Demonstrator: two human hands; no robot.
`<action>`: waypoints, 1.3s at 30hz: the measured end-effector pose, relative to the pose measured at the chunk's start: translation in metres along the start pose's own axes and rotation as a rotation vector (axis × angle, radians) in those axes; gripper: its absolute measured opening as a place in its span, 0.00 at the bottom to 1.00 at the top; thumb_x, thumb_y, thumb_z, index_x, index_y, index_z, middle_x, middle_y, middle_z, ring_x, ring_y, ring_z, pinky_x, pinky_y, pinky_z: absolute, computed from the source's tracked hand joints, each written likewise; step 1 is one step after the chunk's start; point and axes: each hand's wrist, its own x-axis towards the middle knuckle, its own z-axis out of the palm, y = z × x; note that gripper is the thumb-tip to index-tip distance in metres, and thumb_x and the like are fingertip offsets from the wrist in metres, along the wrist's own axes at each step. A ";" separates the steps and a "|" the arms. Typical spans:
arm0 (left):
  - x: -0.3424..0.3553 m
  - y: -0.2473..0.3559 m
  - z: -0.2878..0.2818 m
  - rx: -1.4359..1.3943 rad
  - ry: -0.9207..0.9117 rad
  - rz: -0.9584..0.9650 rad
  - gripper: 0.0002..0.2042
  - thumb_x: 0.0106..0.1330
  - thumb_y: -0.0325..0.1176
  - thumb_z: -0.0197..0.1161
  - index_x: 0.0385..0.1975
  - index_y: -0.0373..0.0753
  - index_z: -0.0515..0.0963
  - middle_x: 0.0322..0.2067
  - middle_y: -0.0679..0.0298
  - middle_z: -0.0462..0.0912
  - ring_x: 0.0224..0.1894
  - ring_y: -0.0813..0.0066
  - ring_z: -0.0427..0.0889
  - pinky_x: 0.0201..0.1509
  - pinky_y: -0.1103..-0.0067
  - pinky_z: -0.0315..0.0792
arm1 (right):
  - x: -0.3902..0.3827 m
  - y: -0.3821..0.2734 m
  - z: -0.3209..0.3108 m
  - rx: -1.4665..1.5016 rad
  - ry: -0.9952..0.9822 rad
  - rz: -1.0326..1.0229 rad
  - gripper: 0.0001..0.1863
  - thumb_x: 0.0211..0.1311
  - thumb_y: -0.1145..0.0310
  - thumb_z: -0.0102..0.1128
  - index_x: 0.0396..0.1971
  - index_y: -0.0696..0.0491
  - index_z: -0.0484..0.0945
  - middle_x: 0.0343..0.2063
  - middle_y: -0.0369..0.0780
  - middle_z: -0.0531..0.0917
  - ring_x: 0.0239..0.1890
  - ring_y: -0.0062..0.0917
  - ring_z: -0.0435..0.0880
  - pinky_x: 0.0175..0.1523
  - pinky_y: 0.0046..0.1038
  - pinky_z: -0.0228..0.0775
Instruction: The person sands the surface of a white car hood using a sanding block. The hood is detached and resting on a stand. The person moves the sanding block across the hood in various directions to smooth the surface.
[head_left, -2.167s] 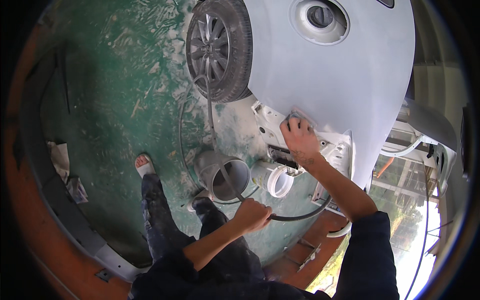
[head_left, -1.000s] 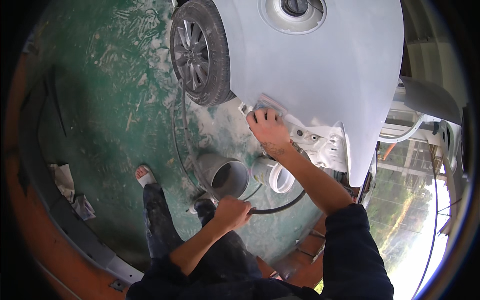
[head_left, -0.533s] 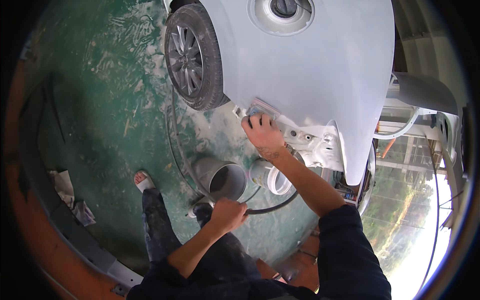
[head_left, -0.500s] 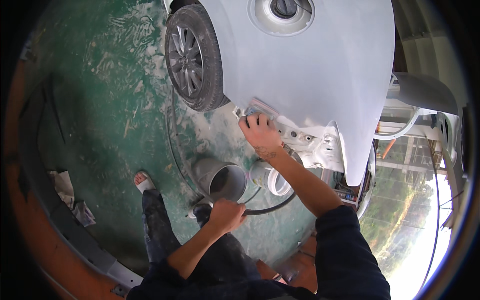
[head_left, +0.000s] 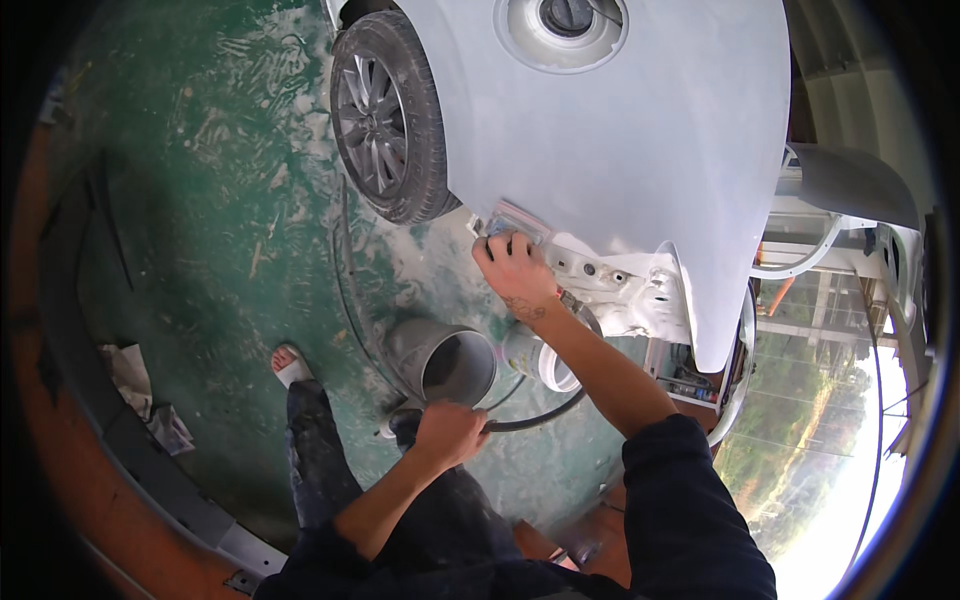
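Note:
My right hand (head_left: 516, 270) is wrapped over a flat sanding block (head_left: 520, 220), pressed to the lower rear edge of a light grey car panel (head_left: 620, 130). Only the block's far edge shows past my fingers. From under my right wrist a dark hose (head_left: 545, 415) curves down to my left hand (head_left: 450, 432), which is closed around it near my knee. The panel's lower end meets bare white metalwork (head_left: 625, 285) with holes, just right of the block.
A wheel (head_left: 385, 120) stands left of the panel, below an open fuel filler recess (head_left: 562, 20). A grey bucket (head_left: 440, 360) and a white tub (head_left: 550, 362) sit on the dusty green floor (head_left: 220, 200). Another hose (head_left: 345, 270) lies there. A long dark bumper-like part (head_left: 130, 450) curves along the left.
My right hand has slid slightly to the left and nearer me, with the block still against the panel's edge. My left hand keeps its grip on the hose, barely moved.

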 end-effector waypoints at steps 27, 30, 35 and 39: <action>-0.004 0.006 -0.001 0.016 0.022 0.025 0.14 0.55 0.43 0.78 0.23 0.45 0.79 0.19 0.64 0.82 0.26 0.57 0.85 0.32 0.63 0.76 | -0.002 0.005 -0.010 -0.026 -0.034 0.008 0.14 0.58 0.67 0.65 0.45 0.48 0.78 0.40 0.40 0.75 0.42 0.32 0.77 0.38 0.28 0.79; -0.010 -0.006 -0.003 0.023 0.030 -0.014 0.14 0.55 0.43 0.78 0.23 0.45 0.79 0.19 0.64 0.82 0.26 0.57 0.85 0.32 0.63 0.77 | 0.011 -0.012 0.014 0.030 0.078 0.040 0.15 0.57 0.67 0.65 0.45 0.47 0.78 0.39 0.40 0.75 0.41 0.32 0.77 0.38 0.28 0.79; -0.014 -0.011 -0.005 0.038 0.029 -0.035 0.14 0.55 0.43 0.78 0.21 0.45 0.78 0.19 0.64 0.81 0.26 0.56 0.85 0.32 0.62 0.76 | 0.009 -0.004 0.003 0.086 0.099 0.076 0.11 0.57 0.65 0.64 0.39 0.49 0.77 0.38 0.40 0.75 0.39 0.33 0.77 0.32 0.29 0.73; -0.005 0.002 -0.005 0.009 0.033 0.003 0.14 0.54 0.43 0.78 0.21 0.45 0.78 0.19 0.64 0.81 0.26 0.56 0.85 0.33 0.61 0.76 | 0.005 0.000 0.000 0.032 0.082 0.043 0.12 0.56 0.65 0.64 0.39 0.49 0.77 0.37 0.40 0.75 0.39 0.33 0.77 0.32 0.28 0.74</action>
